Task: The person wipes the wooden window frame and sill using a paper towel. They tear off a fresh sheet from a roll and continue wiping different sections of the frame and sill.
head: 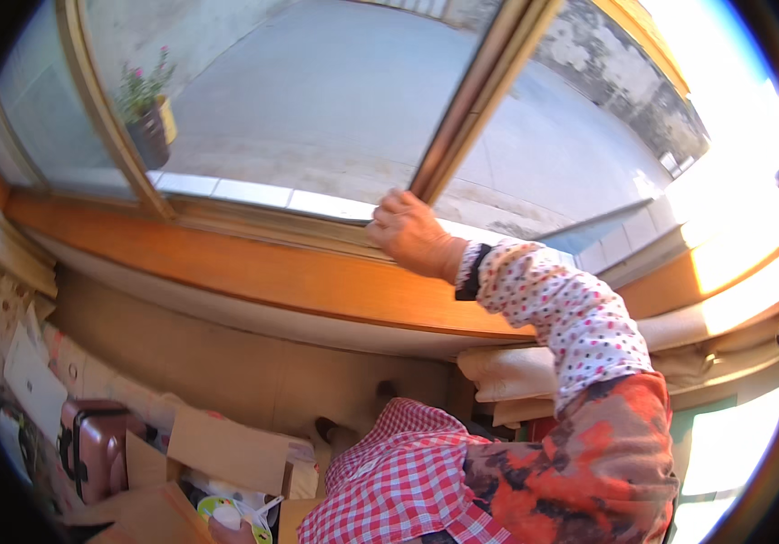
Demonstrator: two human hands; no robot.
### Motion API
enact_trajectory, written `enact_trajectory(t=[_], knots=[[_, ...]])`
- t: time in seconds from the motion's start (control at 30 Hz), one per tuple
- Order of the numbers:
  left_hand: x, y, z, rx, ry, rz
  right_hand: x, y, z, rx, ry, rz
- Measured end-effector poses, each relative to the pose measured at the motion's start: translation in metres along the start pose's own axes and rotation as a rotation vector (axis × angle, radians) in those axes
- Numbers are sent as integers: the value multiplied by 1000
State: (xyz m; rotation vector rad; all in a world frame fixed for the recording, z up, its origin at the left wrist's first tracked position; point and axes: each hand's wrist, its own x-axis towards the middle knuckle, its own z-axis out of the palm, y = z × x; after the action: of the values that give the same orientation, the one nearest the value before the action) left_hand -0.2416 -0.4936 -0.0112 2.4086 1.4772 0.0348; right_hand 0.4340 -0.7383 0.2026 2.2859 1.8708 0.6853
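My right hand is curled around the lower end of a sliding window's upright frame, just above the bottom track. The arm wears a dotted sleeve cover with a dark cuff. At the bottom edge, my left hand is partly cut off, its fingers against a small white object. Around that hand shows a green-and-white round container with a white handle leaning in it. A red checked apron covers my front.
An orange wooden sill runs below the window. Open cardboard boxes and a pink hard-shell suitcase stand at lower left. Gathered curtains hang at right. Outside are a potted flowering plant and a concrete yard.
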Motion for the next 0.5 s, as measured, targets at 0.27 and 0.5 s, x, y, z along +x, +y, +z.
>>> enact_trajectory(t=[0.27,0.5], knots=[[37,137,25,-266,-225,59,-77,-66,16,591,570,941],[35,195,-5,-208,-196,82,-101,-58,0,876,305,942]])
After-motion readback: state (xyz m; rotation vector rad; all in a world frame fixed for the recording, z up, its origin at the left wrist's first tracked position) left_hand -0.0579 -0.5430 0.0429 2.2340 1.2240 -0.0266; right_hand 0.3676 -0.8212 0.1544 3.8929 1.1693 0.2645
